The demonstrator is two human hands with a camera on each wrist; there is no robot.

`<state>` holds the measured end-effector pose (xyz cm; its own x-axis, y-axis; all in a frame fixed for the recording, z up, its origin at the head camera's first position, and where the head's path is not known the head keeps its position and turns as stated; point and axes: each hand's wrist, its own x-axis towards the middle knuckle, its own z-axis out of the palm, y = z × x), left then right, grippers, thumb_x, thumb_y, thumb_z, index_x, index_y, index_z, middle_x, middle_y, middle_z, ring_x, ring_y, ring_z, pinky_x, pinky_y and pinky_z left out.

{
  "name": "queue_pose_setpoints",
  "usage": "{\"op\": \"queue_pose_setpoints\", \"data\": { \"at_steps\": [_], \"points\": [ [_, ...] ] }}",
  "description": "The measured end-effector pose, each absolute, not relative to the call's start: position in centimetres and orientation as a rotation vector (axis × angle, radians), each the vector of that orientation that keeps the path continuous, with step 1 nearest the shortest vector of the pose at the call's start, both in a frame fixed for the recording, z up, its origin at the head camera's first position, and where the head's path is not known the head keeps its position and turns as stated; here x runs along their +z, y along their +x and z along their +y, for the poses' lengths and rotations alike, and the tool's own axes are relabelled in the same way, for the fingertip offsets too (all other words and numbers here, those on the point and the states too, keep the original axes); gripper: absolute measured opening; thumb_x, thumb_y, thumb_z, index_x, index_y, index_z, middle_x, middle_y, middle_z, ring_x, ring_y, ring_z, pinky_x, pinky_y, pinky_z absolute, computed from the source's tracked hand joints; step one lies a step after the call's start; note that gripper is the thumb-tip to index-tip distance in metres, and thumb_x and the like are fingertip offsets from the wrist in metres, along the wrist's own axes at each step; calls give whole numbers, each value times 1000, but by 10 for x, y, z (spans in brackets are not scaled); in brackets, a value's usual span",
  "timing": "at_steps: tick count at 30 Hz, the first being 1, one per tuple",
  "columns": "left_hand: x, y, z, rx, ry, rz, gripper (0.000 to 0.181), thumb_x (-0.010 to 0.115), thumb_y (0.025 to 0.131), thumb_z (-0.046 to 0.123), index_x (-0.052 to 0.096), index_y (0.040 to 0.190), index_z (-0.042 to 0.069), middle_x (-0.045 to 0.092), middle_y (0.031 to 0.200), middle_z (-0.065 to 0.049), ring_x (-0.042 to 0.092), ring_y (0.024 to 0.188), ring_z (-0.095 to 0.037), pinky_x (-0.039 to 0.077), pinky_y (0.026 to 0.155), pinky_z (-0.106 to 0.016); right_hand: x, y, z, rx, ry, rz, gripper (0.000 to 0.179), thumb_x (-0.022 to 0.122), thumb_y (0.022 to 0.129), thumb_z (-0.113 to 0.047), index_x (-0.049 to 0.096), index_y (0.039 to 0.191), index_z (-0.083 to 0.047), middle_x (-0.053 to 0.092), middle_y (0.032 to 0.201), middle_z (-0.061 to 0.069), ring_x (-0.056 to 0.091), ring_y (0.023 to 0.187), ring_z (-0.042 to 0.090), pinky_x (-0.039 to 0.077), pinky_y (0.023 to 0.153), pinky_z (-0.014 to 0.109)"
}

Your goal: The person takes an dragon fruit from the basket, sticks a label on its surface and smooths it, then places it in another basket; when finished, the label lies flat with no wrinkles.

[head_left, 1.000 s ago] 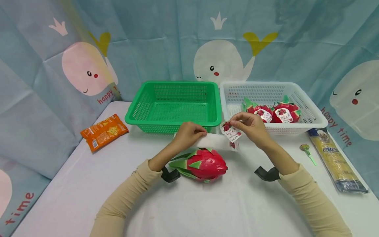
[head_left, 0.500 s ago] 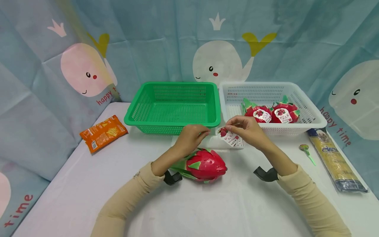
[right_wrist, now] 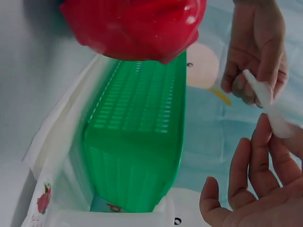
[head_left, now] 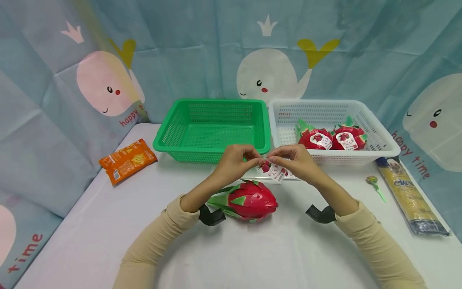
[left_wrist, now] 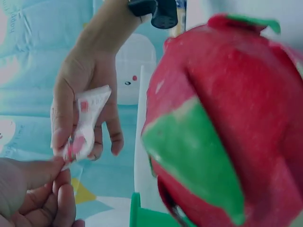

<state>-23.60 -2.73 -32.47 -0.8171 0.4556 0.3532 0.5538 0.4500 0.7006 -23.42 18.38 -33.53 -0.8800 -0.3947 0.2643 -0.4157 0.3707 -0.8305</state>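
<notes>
Between my two hands is a small white sticker printed with red fruit and writing. The fingertips of my left hand pinch one edge of it, as the left wrist view shows, where the sticker hangs tilted. My right hand pinches the same edge from the other side, fingertips almost touching the left ones. Just below the hands, a red dragon fruit with green scales lies on its side on the table. Behind the sticker lies a pale backing sheet with another printed label, partly hidden by the hands.
A green basket stands behind the left hand. Beside it is a white basket with two labelled dragon fruits. An orange snack packet lies left; a lollipop and a pasta pack lie right.
The right hand has moved left and down with the sticker. My left hand has let go of the backing sheet and come right to pinch the sticker's edge. The dragon fruit stays put.
</notes>
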Motion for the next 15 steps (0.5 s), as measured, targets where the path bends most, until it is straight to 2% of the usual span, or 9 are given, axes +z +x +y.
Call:
{"op": "queue_pose_setpoints", "data": {
  "at_steps": [5,8,12,15],
  "points": [
    [-329,-237,-30,-1423,-805,-2580,11,66,85,16,68,82,6,68,78,-4,59,72,-12,46,61,-19,-339,-230,189,1624,596,-2521,33,54,93,-24,62,116,-2,68,106,11,59,102,0,48,87,16],
    [-330,-238,-33,-1474,-761,-2553,12,66,85,16,68,83,4,68,79,-6,60,73,-14,48,63,-20,-341,-225,191,1662,514,-2499,35,57,91,-24,59,117,0,67,108,9,59,99,2,48,85,15],
    [-331,-237,-37,-1527,-750,-2510,12,66,85,15,68,83,4,68,79,-6,59,71,-13,49,63,-22,-342,-218,189,1699,481,-2512,30,64,87,-20,60,107,1,65,94,-4,62,86,8,52,76,17],
    [-330,-233,-38,-1548,-758,-2486,11,65,85,15,67,83,4,68,78,-5,59,69,-12,49,62,-21,-343,-214,188,1828,448,-2469,15,64,86,-18,64,95,-5,65,84,-11,61,78,8,52,72,17]
  ]
}}
